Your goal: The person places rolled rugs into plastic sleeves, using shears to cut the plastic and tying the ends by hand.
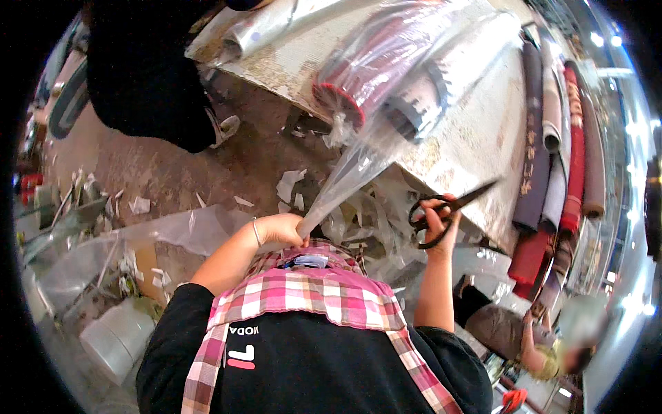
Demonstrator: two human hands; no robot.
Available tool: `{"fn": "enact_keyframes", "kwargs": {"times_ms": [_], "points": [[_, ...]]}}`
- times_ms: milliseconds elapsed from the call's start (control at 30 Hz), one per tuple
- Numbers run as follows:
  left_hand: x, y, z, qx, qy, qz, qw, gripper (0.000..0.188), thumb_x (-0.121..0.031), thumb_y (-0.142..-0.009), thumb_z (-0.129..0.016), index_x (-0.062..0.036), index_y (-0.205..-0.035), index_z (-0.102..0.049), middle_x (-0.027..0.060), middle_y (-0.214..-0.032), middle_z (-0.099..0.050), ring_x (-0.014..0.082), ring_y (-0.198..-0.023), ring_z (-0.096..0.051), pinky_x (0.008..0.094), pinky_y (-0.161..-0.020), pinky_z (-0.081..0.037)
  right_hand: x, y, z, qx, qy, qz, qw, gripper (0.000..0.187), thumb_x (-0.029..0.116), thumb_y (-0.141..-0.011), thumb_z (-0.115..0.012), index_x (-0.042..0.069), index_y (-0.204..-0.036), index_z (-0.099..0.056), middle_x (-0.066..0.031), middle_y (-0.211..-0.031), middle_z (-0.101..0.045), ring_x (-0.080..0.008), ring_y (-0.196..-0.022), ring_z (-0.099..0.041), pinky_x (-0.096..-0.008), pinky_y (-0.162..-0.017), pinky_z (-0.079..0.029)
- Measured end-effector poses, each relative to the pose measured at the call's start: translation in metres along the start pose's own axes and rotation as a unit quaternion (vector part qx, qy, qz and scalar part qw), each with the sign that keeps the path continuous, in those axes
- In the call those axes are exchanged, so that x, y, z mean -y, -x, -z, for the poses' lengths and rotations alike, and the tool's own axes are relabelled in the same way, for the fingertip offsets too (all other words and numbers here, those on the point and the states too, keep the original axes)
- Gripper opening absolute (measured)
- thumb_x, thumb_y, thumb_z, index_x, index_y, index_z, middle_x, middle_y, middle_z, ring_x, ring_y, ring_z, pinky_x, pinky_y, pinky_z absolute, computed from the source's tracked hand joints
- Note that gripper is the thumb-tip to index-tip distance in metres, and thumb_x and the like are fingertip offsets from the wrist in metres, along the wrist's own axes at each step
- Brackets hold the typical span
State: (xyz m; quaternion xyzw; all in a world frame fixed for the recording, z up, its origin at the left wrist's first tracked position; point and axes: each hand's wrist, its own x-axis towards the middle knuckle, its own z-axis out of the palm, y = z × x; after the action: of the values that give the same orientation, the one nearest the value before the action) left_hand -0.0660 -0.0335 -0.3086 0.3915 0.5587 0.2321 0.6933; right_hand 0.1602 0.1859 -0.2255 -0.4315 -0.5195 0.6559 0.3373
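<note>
My left hand (283, 228) is closed on the gathered end of a clear plastic wrap (343, 181), close in front of my checked apron. The film stretches taut from my fist up to a grey and white roll (422, 103) lying on the table, and covers it. In my right hand (442, 224) is a pair of black scissors (474, 196), fingers through the handles, blades pointing up and right beside the table's edge. Next to the grey roll lies a red roll (376, 65) in clear plastic, its wrap twisted at the near end.
The worn pale table (455, 155) has another wrapped roll (265, 31) at its far left. Several rolled mats, one a dark roll (529, 138), stand along the right. Plastic and paper scraps (290, 183) litter the floor. A person (514, 331) is at lower right.
</note>
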Motion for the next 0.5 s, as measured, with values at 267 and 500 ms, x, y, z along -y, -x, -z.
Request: {"fn": "enact_keyframes", "kwargs": {"times_ms": [267,500], "points": [[0.05,0.034,-0.015,-0.015,0.236,0.052,0.97,0.01,-0.011,-0.065,-0.057,-0.0026,-0.066,-0.052,0.0022,-0.058,-0.052,0.0099,-0.047,-0.046,0.0235,-0.042,-0.036,-0.082,0.082,0.008,0.339,0.46,-0.151,0.807,0.084,0.021,-0.053,-0.075,0.0,-0.12,-0.028,-0.0172,-0.114,-0.039,-0.026,-0.109,-0.037,-0.0323,-0.091,-0.028],[0.04,0.021,-0.04,-0.033,0.167,0.113,0.979,0.017,-0.02,-0.066,-0.058,-0.0045,-0.061,-0.053,0.0001,-0.049,-0.044,0.0092,-0.044,-0.041,0.0266,-0.04,-0.031,-0.08,0.063,-0.113,0.412,0.422,-0.031,0.807,0.068,0.028,-0.056,-0.07,0.001,-0.112,-0.041,-0.0186,-0.105,-0.045,-0.0286,-0.099,-0.044,-0.0334,-0.084,-0.035]]}}
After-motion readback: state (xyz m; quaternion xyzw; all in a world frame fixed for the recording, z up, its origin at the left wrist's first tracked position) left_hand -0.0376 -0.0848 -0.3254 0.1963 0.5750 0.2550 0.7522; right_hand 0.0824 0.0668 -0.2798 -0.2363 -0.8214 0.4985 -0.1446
